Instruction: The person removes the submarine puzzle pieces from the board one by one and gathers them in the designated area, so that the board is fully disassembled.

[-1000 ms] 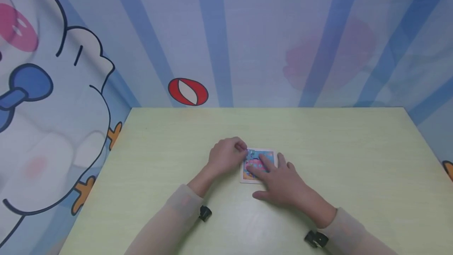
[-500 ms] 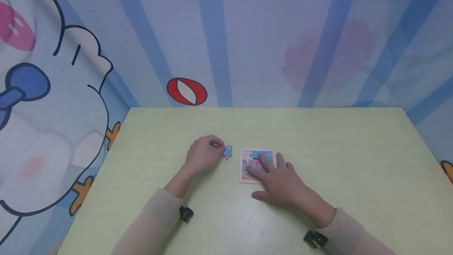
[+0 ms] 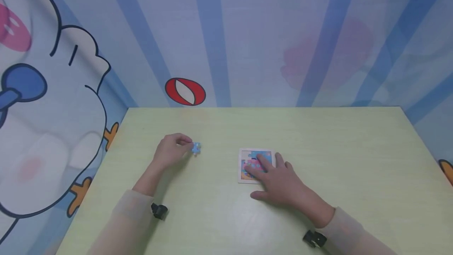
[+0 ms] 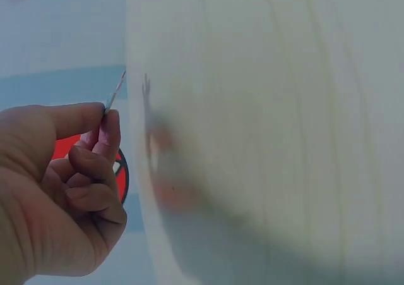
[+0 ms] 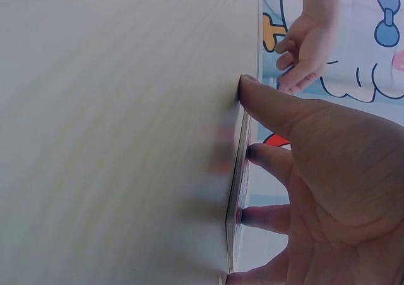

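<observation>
Between thumb and fingertips my left hand [image 3: 172, 150] pinches a small blue jigsaw piece [image 3: 196, 148], held left of the puzzle. The left wrist view shows the jigsaw piece [image 4: 113, 95] edge-on, above the table. My right hand [image 3: 283, 180] lies spread with straight fingers over a square jigsaw puzzle [image 3: 246, 175] in a pale frame, its fingertips touching the picture. Pink, blue and orange parts show; a pale gap is at the upper left of the picture. In the right wrist view the thumb touches the table and the frame [image 5: 235, 209] is seen from its side.
The pale yellow-green table [image 3: 336, 141] reaches back to a blue striped backdrop [image 3: 247, 50] with cartoon figures. A black wrist camera [image 3: 159, 211] hangs under the left sleeve, another camera [image 3: 314, 239] under the right.
My left hand has moved left from the puzzle's upper-left corner, carrying the jigsaw piece out of the frame. A pale gap has appeared there. My right hand has stayed on the puzzle.
</observation>
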{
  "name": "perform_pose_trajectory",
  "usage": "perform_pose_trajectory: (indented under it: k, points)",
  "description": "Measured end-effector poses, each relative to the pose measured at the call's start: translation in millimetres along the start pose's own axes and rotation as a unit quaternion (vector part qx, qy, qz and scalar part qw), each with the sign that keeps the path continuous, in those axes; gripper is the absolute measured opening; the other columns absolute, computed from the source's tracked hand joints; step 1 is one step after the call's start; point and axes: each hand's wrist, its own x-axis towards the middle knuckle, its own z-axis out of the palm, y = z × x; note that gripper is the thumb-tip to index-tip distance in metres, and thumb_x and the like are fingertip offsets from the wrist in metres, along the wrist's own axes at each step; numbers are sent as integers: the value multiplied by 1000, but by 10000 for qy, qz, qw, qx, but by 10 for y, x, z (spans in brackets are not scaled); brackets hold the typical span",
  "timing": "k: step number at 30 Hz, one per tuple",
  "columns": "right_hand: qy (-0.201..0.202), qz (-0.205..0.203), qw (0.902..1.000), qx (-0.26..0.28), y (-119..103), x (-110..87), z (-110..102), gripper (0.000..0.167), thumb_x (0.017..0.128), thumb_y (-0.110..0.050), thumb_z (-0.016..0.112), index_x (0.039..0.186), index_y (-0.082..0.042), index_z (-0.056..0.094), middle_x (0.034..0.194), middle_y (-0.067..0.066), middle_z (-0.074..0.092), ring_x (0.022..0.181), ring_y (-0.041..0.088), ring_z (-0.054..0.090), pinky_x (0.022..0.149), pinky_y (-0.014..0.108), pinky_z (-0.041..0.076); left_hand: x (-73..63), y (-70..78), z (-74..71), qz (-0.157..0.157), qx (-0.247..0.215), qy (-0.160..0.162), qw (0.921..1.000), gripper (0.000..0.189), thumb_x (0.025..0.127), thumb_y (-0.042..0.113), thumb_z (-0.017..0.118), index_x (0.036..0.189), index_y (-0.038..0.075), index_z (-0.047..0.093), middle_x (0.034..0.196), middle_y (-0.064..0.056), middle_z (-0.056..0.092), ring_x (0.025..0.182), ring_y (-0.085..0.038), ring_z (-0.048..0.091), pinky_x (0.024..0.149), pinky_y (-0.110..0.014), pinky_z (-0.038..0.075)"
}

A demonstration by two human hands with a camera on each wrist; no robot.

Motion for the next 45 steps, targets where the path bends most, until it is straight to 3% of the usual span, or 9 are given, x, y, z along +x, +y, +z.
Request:
perform_pose_trajectory:
  k: [10,22,27,33,45]
  points:
    - [-50,49,10000,42,13,6,15,75,93,-64,66,158,-33,44,165,20,32,139,69,27,101,74,38,41,-194,-38,-221,114,-99,9996,25,99,26,69,112,6,74,104,-10,73,98,-29,65,90,-48,48]
    - [-10,31,10000,35,7,-3,23,75,93,-63,66,158,-33,44,165,19,31,139,68,27,101,73,38,31,-196,-61,-416,192,7,9989,27,100,27,67,116,6,72,109,-12,72,101,-30,65,91,-48,50]
    - [10,33,10000,77,18,-7,53,75,93,-63,66,159,-34,43,166,19,31,139,67,27,101,73,37,13,-128,-64,-490,102,37,9987,30,99,31,66,118,8,71,112,-11,71,102,-30,64,91,-47,51]
    - [2,196,9998,53,65,-44,92,77,92,-63,67,160,-36,41,167,16,30,141,64,28,101,72,37,12,46,16,-273,17,-70,9996,28,99,32,68,117,11,72,108,-8,71,93,-26,65,82,-42,51]
    - [75,369,9993,-36,171,-154,32,80,93,-61,68,161,-29,40,166,17,31,139,66,30,98,73,38,39,528,444,239,192,-433,9986,24,97,36,71,111,18,75,99,1,70,88,-20,63,77,-40,53]
